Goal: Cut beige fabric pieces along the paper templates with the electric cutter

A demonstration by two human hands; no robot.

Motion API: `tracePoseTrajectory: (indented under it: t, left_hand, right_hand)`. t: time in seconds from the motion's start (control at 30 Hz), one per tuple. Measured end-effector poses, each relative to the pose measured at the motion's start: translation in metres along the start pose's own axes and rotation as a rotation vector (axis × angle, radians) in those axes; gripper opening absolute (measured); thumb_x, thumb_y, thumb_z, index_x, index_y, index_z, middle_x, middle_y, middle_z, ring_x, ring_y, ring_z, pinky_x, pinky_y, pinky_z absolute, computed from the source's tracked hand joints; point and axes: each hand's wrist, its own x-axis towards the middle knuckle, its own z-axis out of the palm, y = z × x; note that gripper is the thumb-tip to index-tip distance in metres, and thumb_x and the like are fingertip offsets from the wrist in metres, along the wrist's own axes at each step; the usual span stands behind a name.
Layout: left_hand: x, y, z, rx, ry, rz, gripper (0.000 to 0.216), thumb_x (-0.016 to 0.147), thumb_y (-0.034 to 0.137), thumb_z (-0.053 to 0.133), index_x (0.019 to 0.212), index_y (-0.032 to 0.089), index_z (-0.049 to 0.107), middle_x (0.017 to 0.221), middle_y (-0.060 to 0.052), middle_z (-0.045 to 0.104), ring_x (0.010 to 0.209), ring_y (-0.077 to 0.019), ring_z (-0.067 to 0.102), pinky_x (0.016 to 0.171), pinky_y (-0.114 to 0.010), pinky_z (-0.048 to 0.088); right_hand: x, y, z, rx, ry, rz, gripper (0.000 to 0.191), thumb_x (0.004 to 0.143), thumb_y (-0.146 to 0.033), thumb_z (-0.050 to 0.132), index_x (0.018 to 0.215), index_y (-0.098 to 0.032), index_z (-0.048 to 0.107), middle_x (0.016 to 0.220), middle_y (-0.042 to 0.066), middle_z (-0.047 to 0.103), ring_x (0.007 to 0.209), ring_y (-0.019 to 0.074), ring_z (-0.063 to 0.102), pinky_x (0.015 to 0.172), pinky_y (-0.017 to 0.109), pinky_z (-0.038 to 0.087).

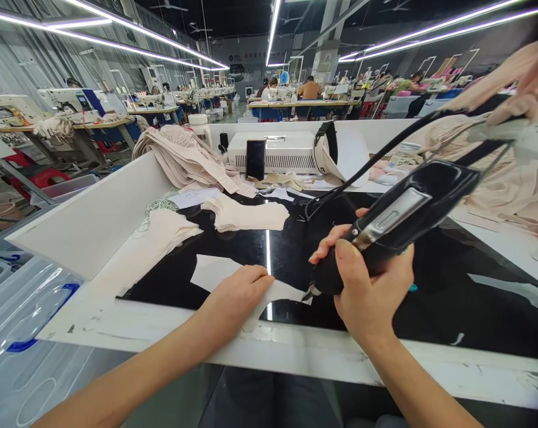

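Black and glossy, the desk [429, 309] is my landmark. At its far edge I see a white box [277, 151], and toward its middle a folded cream stack [246, 215]. A pale fabric piece [215, 270] lies by its front edge. A black cutting tool [402, 217] slants above the desk's front, its tip touching that piece. My right hand [371, 291] has its fingers wrapped tight around the tool. My left hand [235, 294] lies flat on the piece, fingers outstretched, gripping nothing.
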Motion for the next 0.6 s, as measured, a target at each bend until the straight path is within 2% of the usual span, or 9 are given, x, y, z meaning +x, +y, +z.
tracePoseTrajectory:
  t: [0.23,0.33,0.6]
  left_hand:
    - [0.0,-0.008,0.004,0.03,-0.007,0.047,0.047,0.098,-0.015,0.064,0.131,0.018,0.076,0.149,-0.015,0.083,0.133,-0.0299,0.087,0.114,-0.042,0.077]
    - [0.0,-0.012,0.004,0.053,-0.011,0.084,0.052,0.096,-0.015,0.067,0.136,0.018,0.076,0.151,-0.014,0.083,0.132,-0.0292,0.087,0.112,-0.039,0.076]
    - [-0.001,-0.004,0.0,0.166,0.015,0.112,0.036,0.113,-0.007,0.064,0.131,0.022,0.075,0.135,-0.009,0.085,0.124,-0.026,0.087,0.106,-0.036,0.073]
  right_hand:
    - [-0.005,-0.002,0.002,0.004,0.026,0.015,0.053,0.093,-0.055,0.114,0.118,-0.028,0.076,0.09,-0.008,0.087,0.061,0.0139,0.08,0.058,0.028,0.072]
    - [-0.006,-0.002,0.002,0.002,0.031,0.016,0.054,0.093,-0.056,0.115,0.117,-0.029,0.076,0.091,-0.008,0.086,0.062,0.0137,0.08,0.059,0.028,0.072]
    - [-0.01,-0.004,0.0,-0.012,0.031,0.031,0.053,0.092,-0.056,0.115,0.116,-0.028,0.076,0.092,-0.007,0.086,0.066,0.0133,0.08,0.062,0.028,0.072]
